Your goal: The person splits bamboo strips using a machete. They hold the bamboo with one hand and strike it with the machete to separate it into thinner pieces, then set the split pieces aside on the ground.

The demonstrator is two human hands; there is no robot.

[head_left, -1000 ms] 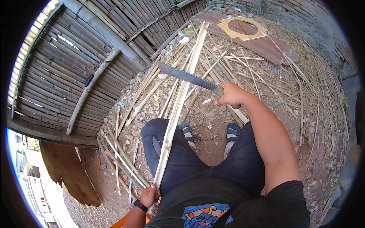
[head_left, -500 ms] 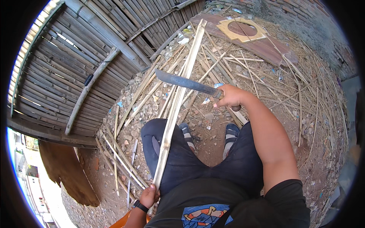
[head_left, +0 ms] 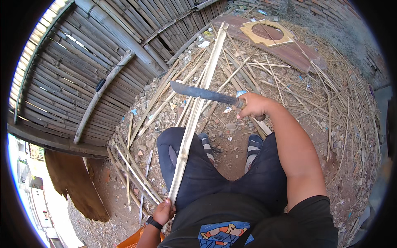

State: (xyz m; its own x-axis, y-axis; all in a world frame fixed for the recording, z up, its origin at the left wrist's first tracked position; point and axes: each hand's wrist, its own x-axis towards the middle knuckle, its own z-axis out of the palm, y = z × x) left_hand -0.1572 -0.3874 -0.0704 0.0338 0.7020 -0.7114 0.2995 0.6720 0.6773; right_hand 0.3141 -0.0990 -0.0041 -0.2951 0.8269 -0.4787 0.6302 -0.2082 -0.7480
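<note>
A long split bamboo strip [head_left: 187, 142] slants across my left thigh, its far end pointing over the ground litter. My left hand [head_left: 164, 212] grips its near end beside my hip. In my right hand [head_left: 253, 106] is a machete [head_left: 206, 94] with a dark, slightly curved blade and a wooden handle. The blade crosses the strip about midway along, its tip pointing left; it looks to be touching the strip, at a small splinter or nick there. My right fingers are wrapped around the handle.
Split bamboo pieces [head_left: 134, 175] lie left of my leg, and thinner sticks [head_left: 285, 82] litter the ground ahead. A reddish board [head_left: 306, 58] bears a yellow frame [head_left: 248, 31] with a round hole. A bamboo slat wall [head_left: 58, 91] stands left; an orange plastic item [head_left: 131, 239] is beside my left arm.
The machete has dropped slightly towards me along the strip, and a small splinter now shows by the blade. Both hands keep their grips. The view has shifted a little.
</note>
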